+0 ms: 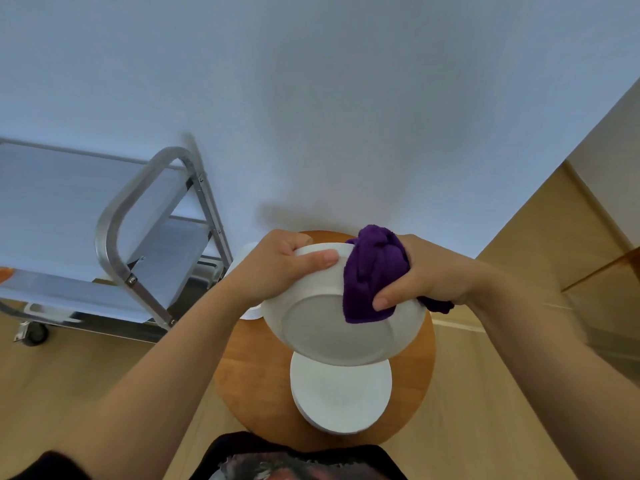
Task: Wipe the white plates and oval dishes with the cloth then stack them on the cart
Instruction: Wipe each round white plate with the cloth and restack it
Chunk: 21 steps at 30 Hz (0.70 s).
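My left hand (277, 265) grips the far left rim of a white plate (332, 330), which is tilted with its underside toward me above the round wooden table (242, 368). My right hand (426, 271) holds a bunched purple cloth (374, 275) pressed against the plate's right rim and underside. Below the held plate, a stack of white plates (341, 396) rests on the table near its front edge. Another white dish (251, 311) shows partly at the table's left side, mostly hidden by my left hand. The metal cart (114, 223) stands to the left.
The cart has a curved metal handle (138, 188), pale shelves and a caster wheel (34, 332) on the wooden floor. A white wall fills the background, with a wooden panel (571, 237) at the right.
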### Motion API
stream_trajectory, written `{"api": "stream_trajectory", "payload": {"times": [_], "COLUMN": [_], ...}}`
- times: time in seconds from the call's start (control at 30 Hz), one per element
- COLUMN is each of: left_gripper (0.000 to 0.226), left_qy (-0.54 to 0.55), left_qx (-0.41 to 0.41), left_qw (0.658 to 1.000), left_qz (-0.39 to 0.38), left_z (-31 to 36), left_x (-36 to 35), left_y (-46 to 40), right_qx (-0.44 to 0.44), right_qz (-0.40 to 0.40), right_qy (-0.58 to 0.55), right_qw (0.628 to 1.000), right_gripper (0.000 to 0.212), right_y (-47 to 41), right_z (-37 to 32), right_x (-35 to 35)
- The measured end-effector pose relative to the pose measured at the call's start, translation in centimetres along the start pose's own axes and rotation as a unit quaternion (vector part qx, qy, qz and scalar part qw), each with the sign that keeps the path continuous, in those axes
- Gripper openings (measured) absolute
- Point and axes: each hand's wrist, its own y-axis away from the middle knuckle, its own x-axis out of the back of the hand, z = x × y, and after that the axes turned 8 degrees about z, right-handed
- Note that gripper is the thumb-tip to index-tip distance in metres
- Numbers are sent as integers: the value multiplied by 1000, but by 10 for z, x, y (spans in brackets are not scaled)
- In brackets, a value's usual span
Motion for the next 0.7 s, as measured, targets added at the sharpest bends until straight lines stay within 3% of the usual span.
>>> {"api": "stream_trajectory", "payload": {"times": [0.1, 0.23, 0.3, 0.4, 0.5, 0.6, 0.7], "left_gripper": [42, 67, 55, 55, 49, 48, 39], "left_qy": [45, 214, 254, 276, 394, 489, 499], "left_qx": [17, 99, 118, 139, 193, 253, 274], "left_qw": [998, 964, 951, 939, 874, 799, 785], "left_qz": [33, 122, 129, 148, 209, 243, 245], "left_z": [-1, -12, -16, -23, -26, -24, -24], "left_x": [2, 11, 10, 6, 2, -12, -28], "left_y": [2, -1, -3, 1, 3, 6, 16], "right_qx": [13, 51, 70, 75, 74, 72, 40], "right_qz": [19, 56, 81, 135, 186, 261, 292], "right_qy": [-23, -130, -176, -229, -326, -410, -428], "right_qw": [999, 989, 979, 961, 924, 871, 854], "right_gripper": [54, 40, 39, 42, 49, 40, 42], "right_y": [5, 15, 16, 16, 14, 7, 6], "right_z": [2, 13, 21, 36, 49, 53, 50], "right_x": [8, 18, 15, 3, -26, -47, -48]}}
